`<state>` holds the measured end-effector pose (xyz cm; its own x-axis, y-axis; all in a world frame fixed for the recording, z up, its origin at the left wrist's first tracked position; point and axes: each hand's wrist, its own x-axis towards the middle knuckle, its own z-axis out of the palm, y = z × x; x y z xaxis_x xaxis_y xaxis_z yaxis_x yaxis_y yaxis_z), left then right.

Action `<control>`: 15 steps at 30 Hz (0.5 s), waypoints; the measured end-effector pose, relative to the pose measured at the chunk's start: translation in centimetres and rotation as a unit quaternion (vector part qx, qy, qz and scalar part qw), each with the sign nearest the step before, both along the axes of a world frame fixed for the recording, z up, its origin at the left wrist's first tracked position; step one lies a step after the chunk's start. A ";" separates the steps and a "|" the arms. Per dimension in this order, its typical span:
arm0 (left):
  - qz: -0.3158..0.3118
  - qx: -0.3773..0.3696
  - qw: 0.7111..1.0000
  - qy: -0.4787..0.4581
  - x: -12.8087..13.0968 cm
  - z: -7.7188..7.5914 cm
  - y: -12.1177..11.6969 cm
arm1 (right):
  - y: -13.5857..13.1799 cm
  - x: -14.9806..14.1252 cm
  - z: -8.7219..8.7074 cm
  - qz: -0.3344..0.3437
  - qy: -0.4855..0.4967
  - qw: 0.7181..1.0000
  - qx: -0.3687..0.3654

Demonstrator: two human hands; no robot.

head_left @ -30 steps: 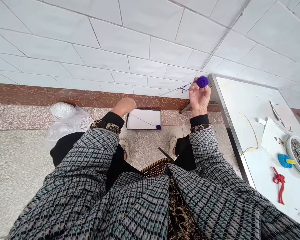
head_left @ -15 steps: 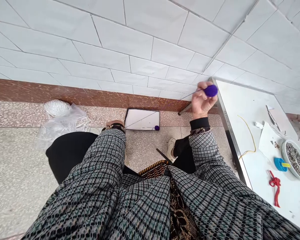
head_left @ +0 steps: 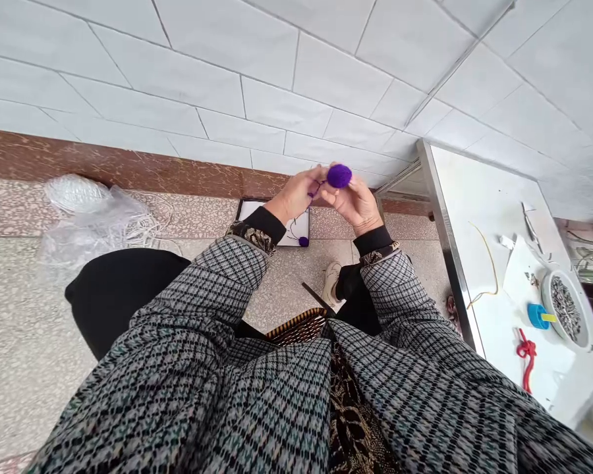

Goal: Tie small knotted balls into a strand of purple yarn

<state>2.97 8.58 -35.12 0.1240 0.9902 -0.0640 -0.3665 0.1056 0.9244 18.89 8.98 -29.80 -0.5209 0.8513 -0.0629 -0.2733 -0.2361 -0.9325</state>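
My right hand (head_left: 354, 205) is closed on a purple yarn ball (head_left: 339, 176), held up in front of me near the wall. Beside it, my left hand (head_left: 296, 193) pinches purple yarn (head_left: 316, 191) that runs close to the ball. The two hands nearly meet, and the left fingertips are partly hidden. Below them on the floor lies a shallow white tray with a dark rim (head_left: 247, 209), partly covered by my left hand and forearm. A second, smaller purple ball (head_left: 303, 241) rests at its near right corner, with dark strands by it.
At the right stands a white table (head_left: 499, 342) with a metal edge. On it are a bowl of small dark pieces (head_left: 566, 309), a blue cap (head_left: 537, 316), a red knotted cord (head_left: 526, 352) and a yellow strand (head_left: 491, 263). White cord in plastic (head_left: 89, 210) lies on the left floor.
My right hand has brought the yarn ball left and inward. My left hand has risen from near the tray to meet it, and the yarn between them is now short instead of stretched.
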 end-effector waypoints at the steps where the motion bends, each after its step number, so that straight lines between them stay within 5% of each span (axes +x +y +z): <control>1: 0.018 -0.011 1.000 -0.023 0.3 1.5 -0.2 | 0.4 0.0 -0.1 -0.017 -0.002 1.000 0.005; 5: 0.028 -0.023 0.994 0.102 -0.7 5.1 -2.5 | 2.7 0.6 -0.8 -0.102 -0.009 0.994 0.039; 11: -0.131 0.099 0.924 0.346 -3.9 6.0 -6.1 | 5.8 2.4 -2.6 -0.198 -0.013 0.977 0.074; 15: -0.196 0.136 0.897 0.373 -4.8 8.2 -7.0 | 4.5 1.6 -3.4 -0.157 -0.123 0.979 0.040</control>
<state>-1.80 1.59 -26.92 0.4897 0.8711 -0.0359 0.3796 -0.1759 0.9083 20.49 13.51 -33.20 -0.2102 0.9743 -0.0808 -0.0859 -0.1007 -0.9912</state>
